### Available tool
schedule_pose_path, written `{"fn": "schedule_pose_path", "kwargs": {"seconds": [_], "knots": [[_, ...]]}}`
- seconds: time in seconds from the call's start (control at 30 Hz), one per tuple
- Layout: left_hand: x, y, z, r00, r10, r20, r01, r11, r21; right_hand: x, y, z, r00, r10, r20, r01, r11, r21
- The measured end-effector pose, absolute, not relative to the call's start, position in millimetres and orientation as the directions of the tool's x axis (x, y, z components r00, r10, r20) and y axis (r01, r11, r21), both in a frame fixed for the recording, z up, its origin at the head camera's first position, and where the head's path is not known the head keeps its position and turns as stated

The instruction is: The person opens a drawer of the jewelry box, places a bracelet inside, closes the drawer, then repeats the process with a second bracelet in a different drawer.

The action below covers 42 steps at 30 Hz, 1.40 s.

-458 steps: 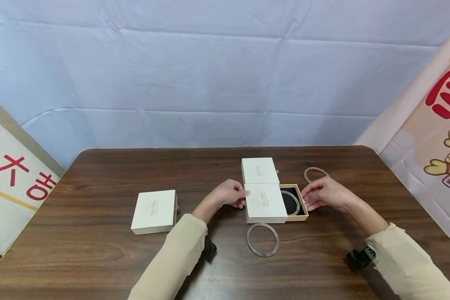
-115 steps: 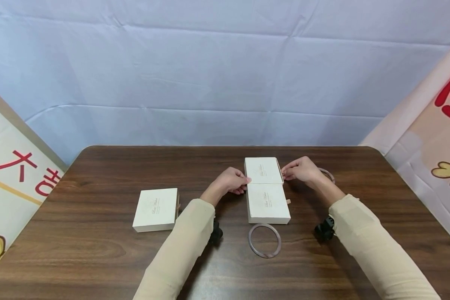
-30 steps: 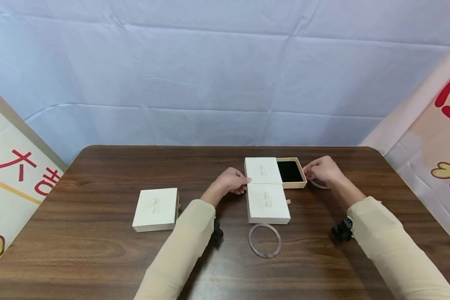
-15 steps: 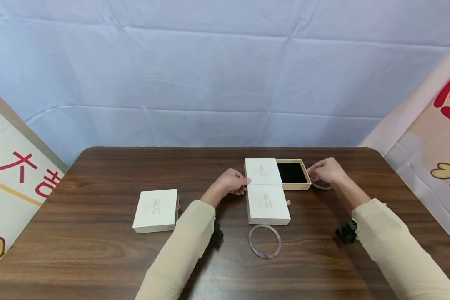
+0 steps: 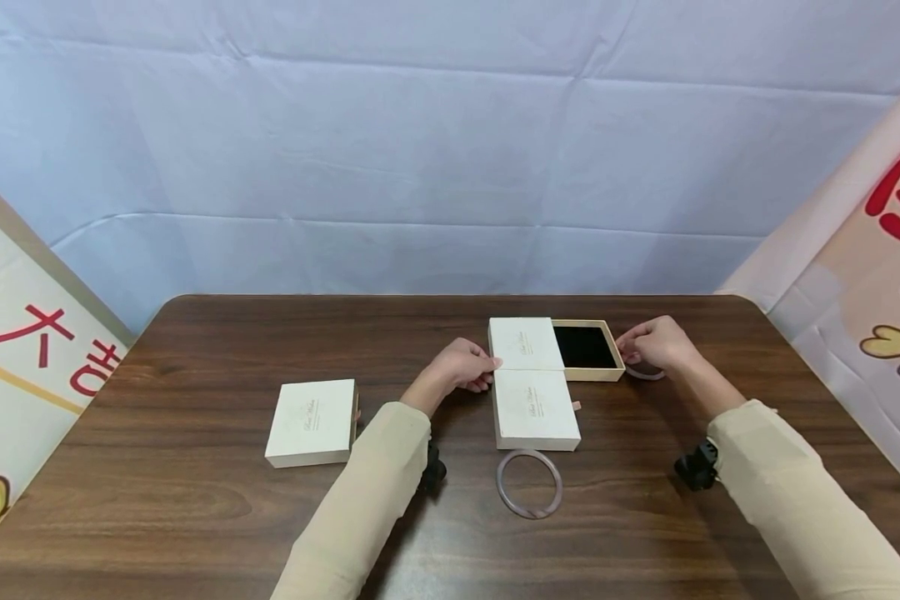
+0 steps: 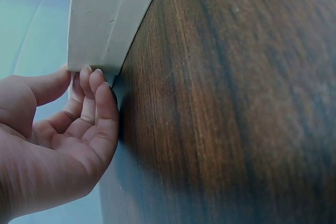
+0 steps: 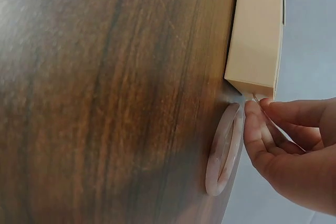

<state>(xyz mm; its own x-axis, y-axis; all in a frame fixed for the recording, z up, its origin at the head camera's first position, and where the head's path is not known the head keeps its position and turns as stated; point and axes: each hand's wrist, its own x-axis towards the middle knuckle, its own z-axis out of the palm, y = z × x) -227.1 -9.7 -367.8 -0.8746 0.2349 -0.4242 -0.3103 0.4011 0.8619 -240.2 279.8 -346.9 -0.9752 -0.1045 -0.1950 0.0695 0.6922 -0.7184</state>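
Two white boxes stand edge to edge on the table. The rear box point(image 5: 525, 342) has its drawer point(image 5: 584, 347) pulled out to the right, showing a bare black lining. My right hand point(image 5: 656, 343) pinches the small ribbon tab at the drawer's end, between thumb and fingers. My left hand point(image 5: 461, 365) holds the rear box's left edge near the seam, thumb on top and curled fingers point(image 6: 107, 108) against its side. The front box point(image 5: 536, 408) is closed, its pink tab sticking out. One bangle point(image 5: 645, 374) lies partly hidden below my right hand; another bangle point(image 5: 504, 492) lies before the front box.
A third white box point(image 5: 312, 421) sits closed on the left of the brown wooden table point(image 5: 157, 500). Pale cloth point(image 5: 420, 167) hangs behind the table, and printed banners stand at both sides.
The front box's drawer, out with a bangle inside at first, is now closed. My right hand moved to the rear box and drew its drawer out rightward; the left hand barely moved.
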Motion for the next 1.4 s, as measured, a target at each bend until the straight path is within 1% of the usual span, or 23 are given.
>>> {"fn": "schedule_pose_path", "kwargs": {"seconds": [0.57, 0.83, 1.1, 1.4], "knots": [[-226.2, -9.7, -368.5, -0.875, 0.24, -0.421, -0.309, 0.395, 0.865, -240.3, 287.9, -340.5, -0.975, -0.135, -0.179, 0.054, 0.634, -0.771], [-225.7, -9.2, -369.1, -0.875, 0.236, -0.423, -0.311, 0.395, 0.864, -240.1, 297.3, -336.6, -0.966, -0.134, -0.223, 0.105, 0.584, -0.805], [-226.4, -9.3, -369.4, -0.875, 0.237, -0.422, -0.31, 0.395, 0.865, -237.1, 307.8, -333.9, -0.971, -0.097, -0.22, 0.127, 0.57, -0.812], [-227.6, -10.1, -368.7, -0.874, 0.238, -0.423, -0.312, 0.393, 0.865, -236.4, 323.6, -341.3, -0.968, -0.024, -0.251, 0.2, 0.534, -0.821]]}}
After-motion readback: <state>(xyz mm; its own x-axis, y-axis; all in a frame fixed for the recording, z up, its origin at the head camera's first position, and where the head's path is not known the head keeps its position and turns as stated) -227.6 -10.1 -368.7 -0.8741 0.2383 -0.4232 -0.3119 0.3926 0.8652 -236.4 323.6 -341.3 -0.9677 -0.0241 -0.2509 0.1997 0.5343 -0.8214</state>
